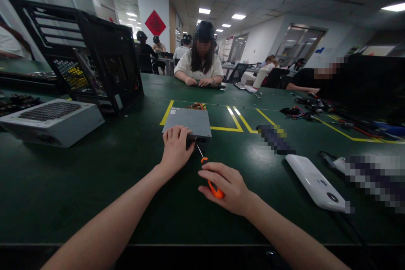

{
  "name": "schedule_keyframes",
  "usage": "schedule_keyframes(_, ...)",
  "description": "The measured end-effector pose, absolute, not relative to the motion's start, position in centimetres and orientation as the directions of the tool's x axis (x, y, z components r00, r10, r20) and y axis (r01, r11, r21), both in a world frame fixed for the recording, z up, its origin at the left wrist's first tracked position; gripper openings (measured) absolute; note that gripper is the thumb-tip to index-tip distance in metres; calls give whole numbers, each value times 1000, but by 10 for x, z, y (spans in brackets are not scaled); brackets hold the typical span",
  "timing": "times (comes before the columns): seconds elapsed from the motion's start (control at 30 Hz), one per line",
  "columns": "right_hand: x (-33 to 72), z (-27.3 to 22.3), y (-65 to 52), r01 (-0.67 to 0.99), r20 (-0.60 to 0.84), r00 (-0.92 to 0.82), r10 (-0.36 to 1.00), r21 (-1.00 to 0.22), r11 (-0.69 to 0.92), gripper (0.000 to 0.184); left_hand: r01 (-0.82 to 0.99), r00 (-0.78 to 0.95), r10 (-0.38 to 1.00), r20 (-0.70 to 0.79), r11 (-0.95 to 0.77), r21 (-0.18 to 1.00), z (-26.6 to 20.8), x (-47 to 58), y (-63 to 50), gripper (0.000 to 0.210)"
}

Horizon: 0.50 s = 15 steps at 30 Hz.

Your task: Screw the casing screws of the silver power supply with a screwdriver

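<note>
A grey metal computer power supply (pixel 191 120) lies on the green table in front of me, with coloured wires at its far side. My left hand (pixel 177 145) grips its near left corner, fingers on top and thumb along the front side. My right hand (pixel 226 185) is closed loosely around the orange and black handle of a screwdriver (pixel 216 189). The thin shaft points away from me, and its tip is at the near side of the power supply, by the thumb. Whether the tip sits in a screw, I cannot tell.
A black computer case (pixel 91 55) stands at the left, behind a second grey power supply (pixel 52 120). Right of my hand lie a white device (pixel 316 181) and loose cables (pixel 319 109). Yellow tape marks the green table (pixel 152 223). A person (pixel 202 59) sits opposite.
</note>
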State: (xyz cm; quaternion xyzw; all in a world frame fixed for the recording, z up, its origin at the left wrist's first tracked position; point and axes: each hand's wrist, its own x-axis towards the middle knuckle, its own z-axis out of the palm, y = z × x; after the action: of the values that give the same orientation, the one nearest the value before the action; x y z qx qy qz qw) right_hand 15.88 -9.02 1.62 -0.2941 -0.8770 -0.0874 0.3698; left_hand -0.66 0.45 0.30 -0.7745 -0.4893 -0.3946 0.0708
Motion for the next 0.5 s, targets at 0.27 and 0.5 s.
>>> schedule_keyframes(0.27, 160, 17, -93, 576, 698, -554, 454, -73, 814, 11, 814, 216, 703, 678, -513, 272, 2, -7, 5, 30)
schedule_keyframes(0.5, 163, 10, -89, 580, 740, -448, 501, -186, 793, 33, 816, 225, 699, 679, -515, 260, 3, -7, 4, 30)
